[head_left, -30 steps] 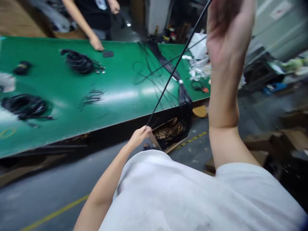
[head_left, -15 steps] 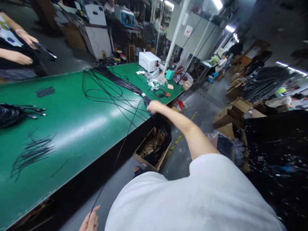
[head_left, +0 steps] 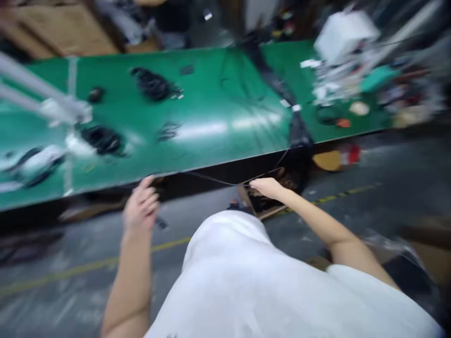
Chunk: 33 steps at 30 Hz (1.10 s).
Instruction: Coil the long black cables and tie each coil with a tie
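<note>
A thin black cable (head_left: 219, 180) hangs in a slight sag in front of the table edge. My right hand (head_left: 267, 187) pinches it above an open cardboard box (head_left: 262, 215) on the floor. To the left, my left hand (head_left: 141, 206) is raised with curled fingers, closed on the cable's other stretch; motion blurs the fingertips. Behind my right hand, a long bundle of black cables (head_left: 269, 75), bound with a white tie (head_left: 296, 108), lies across the table and droops over its front edge.
On the green table (head_left: 211, 110) lie coiled black cables (head_left: 153, 85), another coil (head_left: 102, 139) and short black pieces (head_left: 169, 130). A white box (head_left: 343, 35) stands among clutter at the right, near an orange-handled item (head_left: 343, 123). Pale posts (head_left: 38, 87) cross the left side.
Half a second ago my right hand was at the drooping cable bundle; now it is nearer my body on the single cable. My left hand has risen. The view has swung left.
</note>
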{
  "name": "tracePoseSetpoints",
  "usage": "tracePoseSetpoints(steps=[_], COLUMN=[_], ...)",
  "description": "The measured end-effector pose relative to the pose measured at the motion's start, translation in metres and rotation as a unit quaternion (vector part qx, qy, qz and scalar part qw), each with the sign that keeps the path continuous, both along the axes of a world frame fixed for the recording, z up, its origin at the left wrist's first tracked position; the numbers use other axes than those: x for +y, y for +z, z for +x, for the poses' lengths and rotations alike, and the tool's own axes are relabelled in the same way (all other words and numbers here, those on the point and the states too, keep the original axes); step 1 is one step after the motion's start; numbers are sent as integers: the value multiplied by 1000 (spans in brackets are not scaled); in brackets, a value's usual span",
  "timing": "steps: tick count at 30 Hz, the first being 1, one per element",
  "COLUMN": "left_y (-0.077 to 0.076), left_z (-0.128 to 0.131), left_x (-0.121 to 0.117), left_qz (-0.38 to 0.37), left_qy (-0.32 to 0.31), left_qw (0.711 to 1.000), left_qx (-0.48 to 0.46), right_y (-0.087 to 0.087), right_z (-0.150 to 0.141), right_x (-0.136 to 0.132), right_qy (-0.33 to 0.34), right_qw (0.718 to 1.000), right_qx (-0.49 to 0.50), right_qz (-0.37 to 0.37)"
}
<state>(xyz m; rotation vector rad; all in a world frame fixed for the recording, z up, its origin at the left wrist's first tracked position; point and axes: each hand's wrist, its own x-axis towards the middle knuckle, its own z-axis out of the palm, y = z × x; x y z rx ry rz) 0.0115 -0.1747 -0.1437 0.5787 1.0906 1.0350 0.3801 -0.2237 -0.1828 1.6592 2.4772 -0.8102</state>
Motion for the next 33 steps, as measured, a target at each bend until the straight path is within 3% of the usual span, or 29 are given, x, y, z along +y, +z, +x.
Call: tracePoseSetpoints(steps=[3, 5, 7, 10, 16, 19, 21, 24, 26, 28, 30, 31, 33], left_y=[-32, -53, -59, -52, -48, -43, -32, -11, -3, -7, -20, -28, -42], left_z=[35, 52, 61, 60, 54, 45, 28, -4, -17, -15, 1, 12, 33], left_x=[-5, -18, -35, -49, -47, -47, -43, -34, -28, -25, -27, -30, -41], left_qz=[-32, -34, -22, -37, -124, -158, -147, -27, 35, 16, -33, -51, -68], left_qy=[-135, -237, -315, -346, -267, -225, -135, 65, 121, 78, -11, -60, -164], left_qw=[987, 968, 948, 936, 946, 952, 969, 983, 978, 987, 997, 996, 984], left_qx=[86, 72, 32, -49, -134, -135, -146, -167, -168, -141, -74, -37, 7], right_y=[-7, 5, 20, 26, 1, -27, -56, -101, -114, -104, -72, -52, -13], right_z=[-28, -56, -75, -79, -64, -46, -22, 12, 14, -5, -36, -52, -77], right_x=[-7, -6, 5, 30, 53, 67, 73, 63, 41, 11, -13, -19, -13], right_qy=[127, 133, 91, 57, 16, -30, -88, -194, -154, 21, 176, 221, 225], right_qw=[991, 988, 990, 989, 957, 946, 945, 956, 979, 994, 969, 951, 927], right_qx=[36, 70, 82, 120, 288, 322, 315, 217, 131, 108, 172, 216, 297], right_qz=[7, 43, 72, 70, 5, -8, 1, 34, 18, -18, -30, -34, -38])
